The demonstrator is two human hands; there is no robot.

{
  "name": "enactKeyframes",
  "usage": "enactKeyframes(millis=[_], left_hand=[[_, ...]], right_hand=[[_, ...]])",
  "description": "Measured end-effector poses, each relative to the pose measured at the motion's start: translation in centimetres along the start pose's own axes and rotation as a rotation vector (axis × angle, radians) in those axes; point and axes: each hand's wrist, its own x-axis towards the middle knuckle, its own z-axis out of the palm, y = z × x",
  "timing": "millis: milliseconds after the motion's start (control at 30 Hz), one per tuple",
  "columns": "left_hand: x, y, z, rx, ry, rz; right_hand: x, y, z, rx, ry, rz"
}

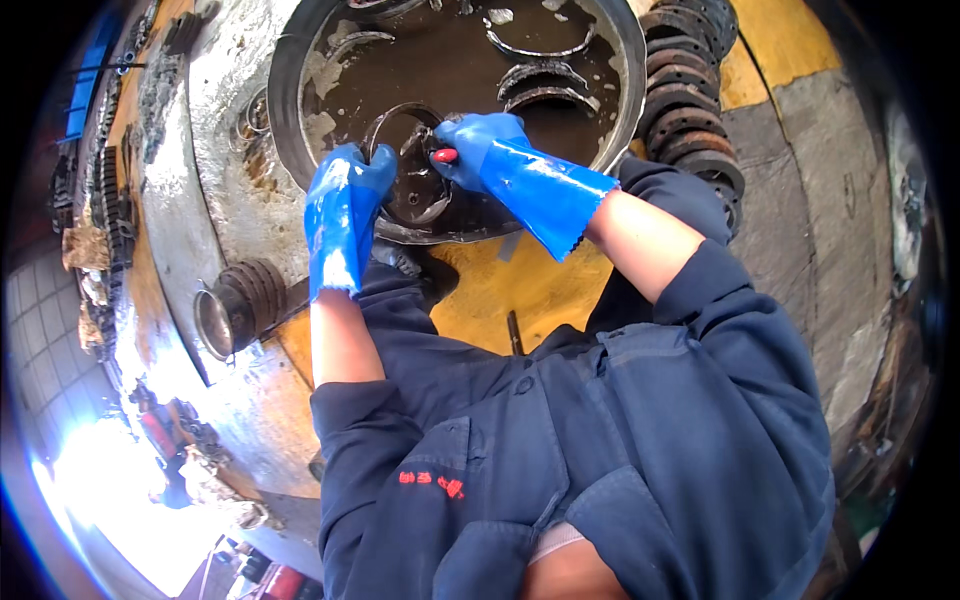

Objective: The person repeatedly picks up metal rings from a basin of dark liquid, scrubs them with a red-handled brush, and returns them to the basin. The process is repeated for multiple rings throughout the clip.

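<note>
Head view: left hand point(345, 195) and right hand point(480, 150) — blue-gloved — each grip clamped on a curved metal part point(405, 165) over the basin point(285, 90)

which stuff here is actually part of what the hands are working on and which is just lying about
In hand:
left hand gripping the dark metal ring
right hand holding a red-tipped tool at the ring
basin of murky liquid under them

Lying about:
curved metal pieces soaking farther back
stack of rusty rings beside the basin
small ribbed stack on the left
</note>
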Motion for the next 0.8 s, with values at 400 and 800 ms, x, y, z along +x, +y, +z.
enactKeyframes(millis=[400,800], left_hand=[[9.6,0.4,2.3,0.275,-0.558,0.26],[11.8,3.2,3.8,0.509,-0.618,0.132]], right_hand=[[0.1,3.1,1.8,1.796,-0.136,0.134],[-0.8,1.8,4.0,0.49,-0.282,-0.028]])
